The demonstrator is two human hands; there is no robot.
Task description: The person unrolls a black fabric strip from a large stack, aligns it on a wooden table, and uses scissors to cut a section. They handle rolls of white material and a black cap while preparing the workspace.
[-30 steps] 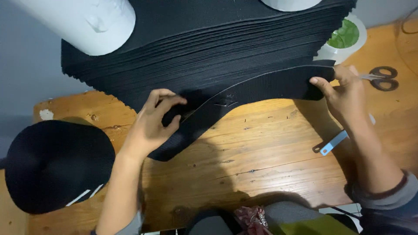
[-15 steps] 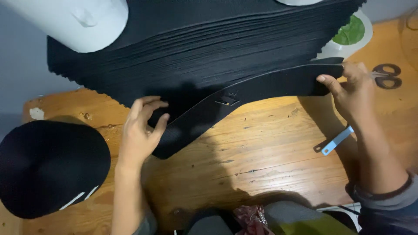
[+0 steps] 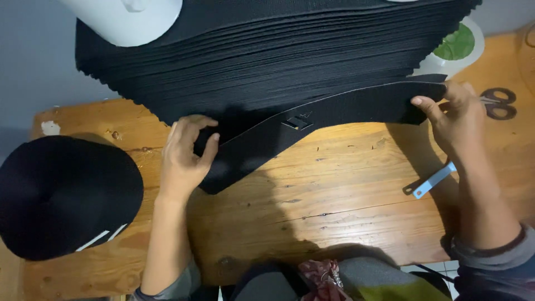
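From the head camera I look down at a wooden table (image 3: 345, 206). A long, curved black fabric strip (image 3: 312, 131) lies across it, just under a tall stack of black fabric sheets (image 3: 278, 61). The strip has a small cut mark near its middle.

My left hand (image 3: 186, 156) is at the strip's lower left end. Its fingers (image 3: 192, 124) are bent and close together, with the thumb pressing toward them, pinching the edge of the strip. My right hand (image 3: 460, 120) holds the far right end. Its thumb and fingers are pressed together on the tip of the strip.

A black cap (image 3: 61, 195) sits at the left edge of the table, well apart from the strip. A small light-blue clip (image 3: 432, 181) lies on the wood just below my right hand. Black-handled scissors (image 3: 499, 103) rest just beside that hand, on its right. A white roll (image 3: 131, 19) stands on top of the stack at the upper left. A round white and green thing (image 3: 460, 47) peeks out behind the stack at the upper right.
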